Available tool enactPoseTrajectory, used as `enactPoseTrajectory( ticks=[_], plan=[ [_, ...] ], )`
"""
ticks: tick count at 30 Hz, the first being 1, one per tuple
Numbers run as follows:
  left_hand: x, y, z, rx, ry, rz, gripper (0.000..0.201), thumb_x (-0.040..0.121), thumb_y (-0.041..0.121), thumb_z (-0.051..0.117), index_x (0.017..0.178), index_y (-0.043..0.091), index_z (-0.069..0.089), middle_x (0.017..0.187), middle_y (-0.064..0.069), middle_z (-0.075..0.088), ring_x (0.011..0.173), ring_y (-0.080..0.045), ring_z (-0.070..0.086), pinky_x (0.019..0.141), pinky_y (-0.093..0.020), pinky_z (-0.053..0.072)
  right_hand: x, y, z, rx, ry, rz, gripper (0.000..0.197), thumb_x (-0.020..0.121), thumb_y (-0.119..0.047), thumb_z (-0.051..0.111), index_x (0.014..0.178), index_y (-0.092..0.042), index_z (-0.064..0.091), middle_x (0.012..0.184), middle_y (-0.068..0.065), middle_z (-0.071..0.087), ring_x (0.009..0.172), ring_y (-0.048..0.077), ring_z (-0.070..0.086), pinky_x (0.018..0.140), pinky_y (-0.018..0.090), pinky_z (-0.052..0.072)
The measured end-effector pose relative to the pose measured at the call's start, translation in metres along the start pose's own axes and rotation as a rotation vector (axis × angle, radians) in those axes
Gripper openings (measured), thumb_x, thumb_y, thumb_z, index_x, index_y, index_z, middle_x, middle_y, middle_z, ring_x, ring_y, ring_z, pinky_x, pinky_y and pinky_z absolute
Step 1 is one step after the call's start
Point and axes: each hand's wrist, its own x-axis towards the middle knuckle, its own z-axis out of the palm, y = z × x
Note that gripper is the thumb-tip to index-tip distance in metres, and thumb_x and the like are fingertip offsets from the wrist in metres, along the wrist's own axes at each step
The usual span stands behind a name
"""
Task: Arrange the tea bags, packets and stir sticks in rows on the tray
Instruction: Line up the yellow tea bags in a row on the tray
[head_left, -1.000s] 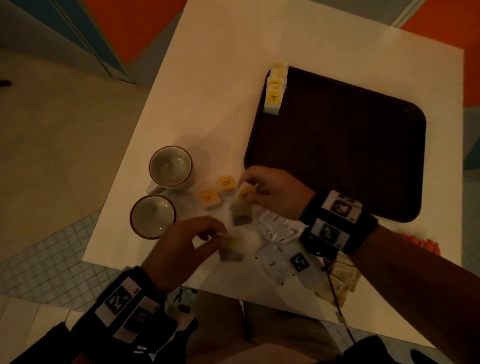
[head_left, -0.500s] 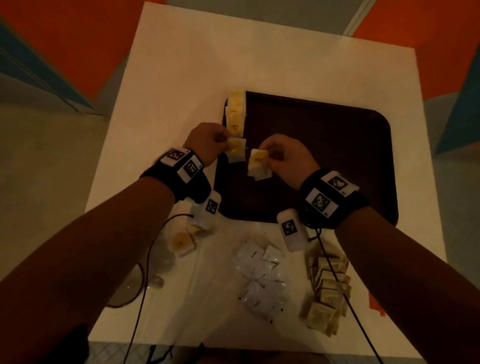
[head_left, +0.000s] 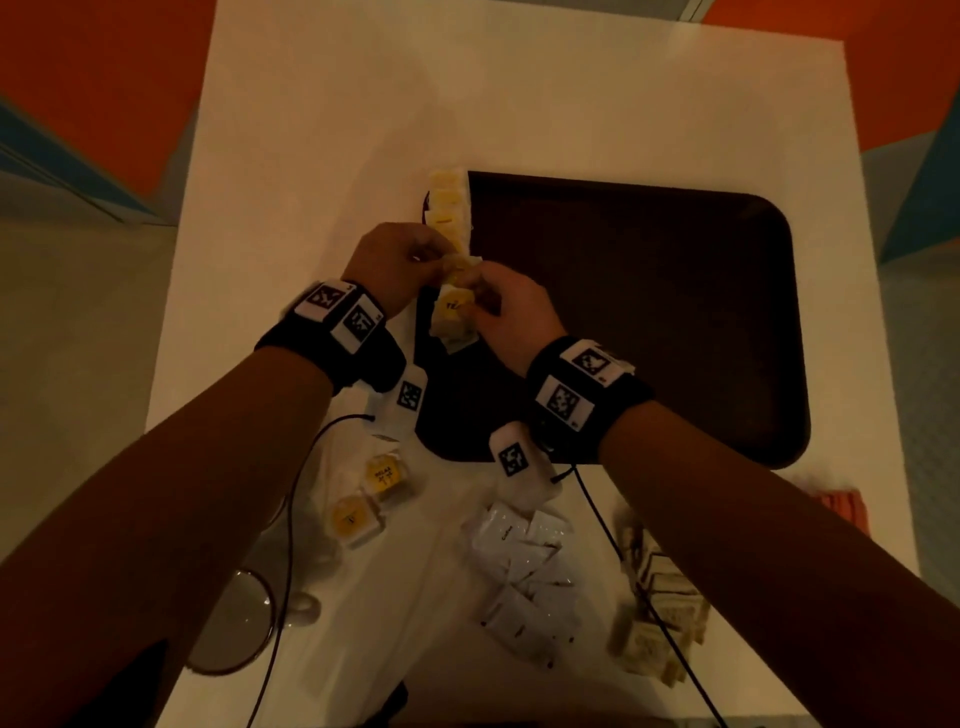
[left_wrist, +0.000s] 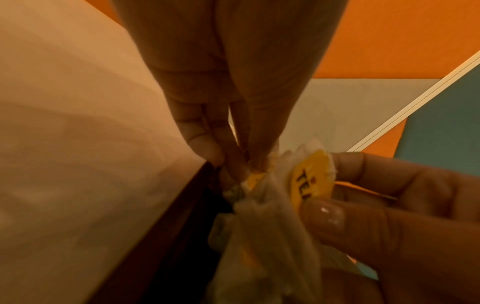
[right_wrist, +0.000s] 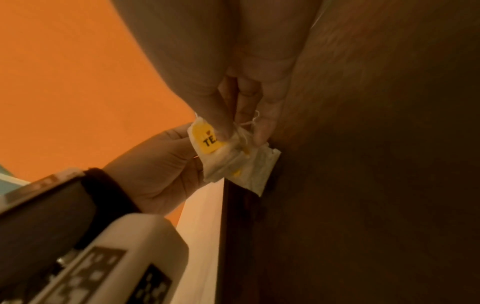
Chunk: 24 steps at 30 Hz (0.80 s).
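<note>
A dark brown tray (head_left: 649, 322) lies on the white table. A row of yellow-tagged tea bags (head_left: 448, 205) runs along its left edge. My left hand (head_left: 439, 262) pinches a tea bag (left_wrist: 255, 176) at the near end of that row. My right hand (head_left: 475, 306), right beside it, grips a small bunch of tea bags (head_left: 454, 319) between thumb and fingers (right_wrist: 223, 127), the yellow "TEA" tag (right_wrist: 206, 137) showing. The two hands touch over the tray's left rim (right_wrist: 228, 226).
Two loose tea bags (head_left: 371, 496) lie on the table near my left wrist. White packets (head_left: 524, 577) and brown packets (head_left: 660, 618) are piled at the near edge. A cup (head_left: 234, 623) stands near left. Something orange-red (head_left: 841, 506) lies by the tray's near right corner.
A second ago both hands picked tea bags from the table by the cups. They carried them to the tray's left edge, and the right hand has now closed in on the left.
</note>
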Motion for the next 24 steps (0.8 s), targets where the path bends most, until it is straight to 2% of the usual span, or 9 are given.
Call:
enactPoseTrajectory(
  ticks=[4, 7, 10, 12, 15, 18, 21, 22, 24],
  plan=[
    [-0.006, 0.001, -0.002, -0.006, 0.051, -0.051, 0.023, 0.08, 0.007, 0.064, 0.103, 0.01, 0.067, 0.106, -0.013, 0.067, 0.091, -0.026, 0.063, 0.084, -0.038, 0.053, -0.003, 0.006, 0.0, -0.058, 0.007, -0.06, 0.023, 0.081, 0.002, 0.059, 0.103, -0.005, 0.063, 0.113, 0.012, 0.059, 0.1, 0.015, 0.054, 0.081, 0.01, 0.038],
    [-0.017, -0.003, -0.005, 0.063, 0.08, -0.092, 0.028, 0.077, 0.002, 0.063, 0.104, 0.01, 0.064, 0.108, -0.011, 0.066, 0.095, -0.026, 0.063, 0.086, -0.036, 0.051, -0.007, 0.013, -0.004, -0.077, 0.041, -0.052, 0.032, 0.078, -0.002, 0.065, 0.109, -0.008, 0.06, 0.115, 0.011, 0.056, 0.1, 0.017, 0.055, 0.089, 0.02, 0.045],
    [-0.032, -0.006, -0.004, 0.165, -0.024, -0.092, 0.032, 0.075, 0.004, 0.066, 0.106, 0.008, 0.062, 0.107, -0.011, 0.066, 0.096, -0.026, 0.062, 0.085, -0.032, 0.048, -0.012, 0.021, -0.009, -0.068, 0.022, 0.047, 0.042, 0.079, -0.002, 0.065, 0.117, -0.015, 0.055, 0.116, 0.006, 0.057, 0.097, 0.013, 0.057, 0.087, 0.022, 0.048],
    [-0.038, -0.007, 0.001, 0.19, -0.048, -0.076, 0.034, 0.073, 0.006, 0.069, 0.106, 0.009, 0.062, 0.106, -0.011, 0.066, 0.095, -0.026, 0.062, 0.083, -0.031, 0.048, -0.014, 0.023, -0.008, -0.013, 0.002, 0.115, 0.041, 0.081, -0.002, 0.063, 0.118, -0.017, 0.054, 0.116, 0.004, 0.059, 0.095, 0.013, 0.059, 0.084, 0.021, 0.048],
    [-0.042, -0.007, 0.01, 0.183, 0.03, -0.058, 0.032, 0.074, 0.01, 0.071, 0.104, 0.01, 0.062, 0.105, -0.01, 0.066, 0.092, -0.024, 0.062, 0.079, -0.026, 0.046, -0.015, 0.022, -0.001, 0.015, -0.005, 0.154, 0.036, 0.082, -0.001, 0.059, 0.115, -0.016, 0.057, 0.115, 0.003, 0.061, 0.095, 0.011, 0.06, 0.086, 0.021, 0.048],
    [-0.044, -0.007, 0.016, 0.126, 0.062, -0.071, 0.034, 0.075, 0.007, 0.068, 0.108, 0.01, 0.06, 0.107, -0.011, 0.064, 0.084, -0.018, 0.057, 0.075, -0.023, 0.043, -0.017, 0.02, 0.008, 0.036, 0.015, 0.151, 0.03, 0.082, -0.001, 0.06, 0.109, -0.014, 0.06, 0.114, 0.006, 0.06, 0.094, 0.013, 0.06, 0.086, 0.023, 0.049],
    [-0.047, -0.006, 0.018, 0.049, 0.071, -0.046, 0.041, 0.073, 0.002, 0.068, 0.111, 0.011, 0.057, 0.1, -0.008, 0.061, 0.078, -0.019, 0.057, 0.072, -0.028, 0.049, -0.016, 0.024, 0.007, -0.023, 0.091, 0.117, 0.023, 0.083, -0.001, 0.059, 0.103, -0.012, 0.063, 0.115, 0.006, 0.056, 0.092, 0.01, 0.057, 0.085, 0.019, 0.046],
    [-0.047, -0.006, 0.017, 0.033, 0.075, -0.038, 0.042, 0.073, 0.001, 0.068, 0.112, 0.012, 0.055, 0.095, -0.006, 0.059, 0.076, -0.022, 0.059, 0.071, -0.032, 0.052, -0.015, 0.025, 0.005, -0.031, 0.101, 0.109, 0.025, 0.083, 0.0, 0.057, 0.104, -0.011, 0.064, 0.118, 0.006, 0.055, 0.094, 0.011, 0.056, 0.086, 0.017, 0.043],
    [-0.047, -0.007, 0.016, 0.027, 0.084, -0.038, 0.046, 0.073, 0.001, 0.068, 0.115, 0.015, 0.053, 0.089, -0.004, 0.057, 0.072, -0.025, 0.062, 0.07, -0.033, 0.054, -0.012, 0.025, 0.002, -0.013, 0.068, 0.095, 0.034, 0.084, 0.005, 0.052, 0.114, -0.009, 0.061, 0.127, 0.008, 0.052, 0.104, 0.016, 0.058, 0.092, 0.017, 0.042]
  ],
)
